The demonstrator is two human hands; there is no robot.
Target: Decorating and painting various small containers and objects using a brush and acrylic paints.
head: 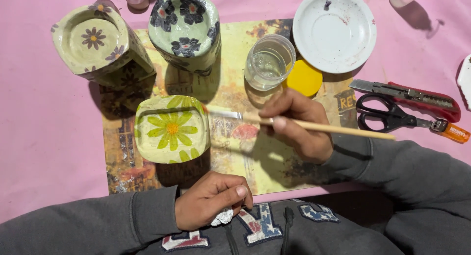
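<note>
Three pots are sitting on the mat (294,176): one (171,129) at its near left, two (100,44) (185,27) lying behind. A cup (269,62) is standing on the mat's far right, with the plate (334,29) lying beyond and scissors (390,115) lying right of the mat.

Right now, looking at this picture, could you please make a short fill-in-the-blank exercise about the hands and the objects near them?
1. The right hand holds a thin wooden ____ whose tip touches the pot with green petals.
2. The left hand is closed around a crumpled white ____.
3. The black scissors lie beside a red utility ____.
4. The clear cup stands next to a round ____ lid.

Missing words: paintbrush; tissue; knife; yellow
</note>
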